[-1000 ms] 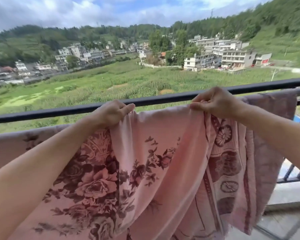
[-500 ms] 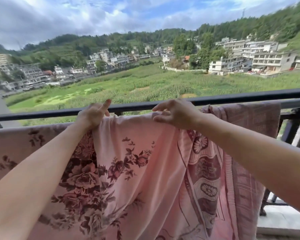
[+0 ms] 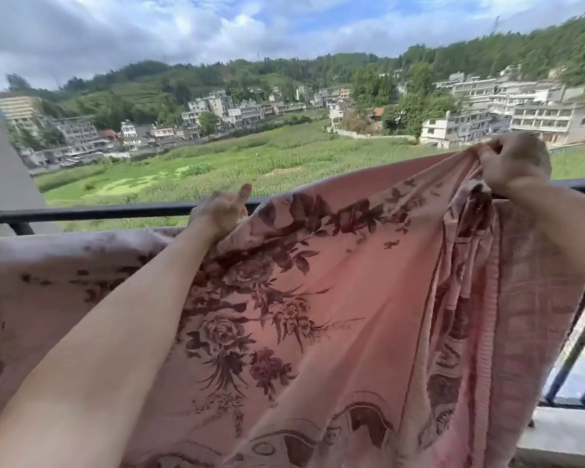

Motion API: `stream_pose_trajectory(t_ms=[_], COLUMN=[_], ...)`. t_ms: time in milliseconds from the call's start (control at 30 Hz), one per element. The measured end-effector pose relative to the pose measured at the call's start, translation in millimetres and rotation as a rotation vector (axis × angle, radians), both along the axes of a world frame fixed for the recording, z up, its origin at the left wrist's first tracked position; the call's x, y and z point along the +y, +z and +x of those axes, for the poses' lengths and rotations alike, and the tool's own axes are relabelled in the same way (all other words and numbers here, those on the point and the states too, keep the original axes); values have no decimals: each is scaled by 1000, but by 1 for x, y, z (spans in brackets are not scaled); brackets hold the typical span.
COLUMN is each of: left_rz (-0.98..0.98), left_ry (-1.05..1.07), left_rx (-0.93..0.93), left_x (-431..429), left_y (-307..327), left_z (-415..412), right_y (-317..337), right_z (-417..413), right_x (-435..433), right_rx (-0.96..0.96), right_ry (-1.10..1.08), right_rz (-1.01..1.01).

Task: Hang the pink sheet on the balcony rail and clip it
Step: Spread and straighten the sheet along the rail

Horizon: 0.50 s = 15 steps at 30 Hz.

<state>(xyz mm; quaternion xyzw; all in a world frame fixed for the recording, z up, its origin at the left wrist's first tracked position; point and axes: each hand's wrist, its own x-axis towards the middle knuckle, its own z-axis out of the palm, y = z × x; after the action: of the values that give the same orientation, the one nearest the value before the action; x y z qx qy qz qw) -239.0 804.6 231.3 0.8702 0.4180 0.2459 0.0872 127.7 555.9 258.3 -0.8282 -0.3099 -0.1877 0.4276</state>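
Gripping a bunched edge, the right hand [image 3: 514,163] holds the pink floral sheet [image 3: 335,298] up above the black balcony rail [image 3: 98,211]. Down at the rail, the left hand [image 3: 222,211] clutches fabric, thumb up, other fingers hard to make out. Between the hands the sheet hides the rail; its bottom runs out of frame.

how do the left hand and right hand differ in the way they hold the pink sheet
The right hand is up above the rail; the left hand sits low, at rail height. The right hand clutches a bunched gather of the pink sheet; the left hand holds a flatter stretch. The left hand's thumb sticks up, while the right hand's fingers are all curled. Both grip the sheet's top edge.
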Motion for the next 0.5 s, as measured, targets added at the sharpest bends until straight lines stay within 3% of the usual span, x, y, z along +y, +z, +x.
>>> stream_pose_trajectory(t_ms=[100,233,367,500], left_rz=[27,75,84,237], left_ry=[14,31,75,97], left_rx=[70,118,91,-109], left_x=[10,14,8,-44], left_y=[-3,-8,-8,-3], left_z=[0,0,-3,28], right_y=[-6,-31,-41,-58], right_z=[30,20,6,14], right_x=[-20,-35,-64,-108], right_rx=[80,112,25,-48], right_ry=[-166,-25,29,-241], right_rz=[-64,-334,-248,-160])
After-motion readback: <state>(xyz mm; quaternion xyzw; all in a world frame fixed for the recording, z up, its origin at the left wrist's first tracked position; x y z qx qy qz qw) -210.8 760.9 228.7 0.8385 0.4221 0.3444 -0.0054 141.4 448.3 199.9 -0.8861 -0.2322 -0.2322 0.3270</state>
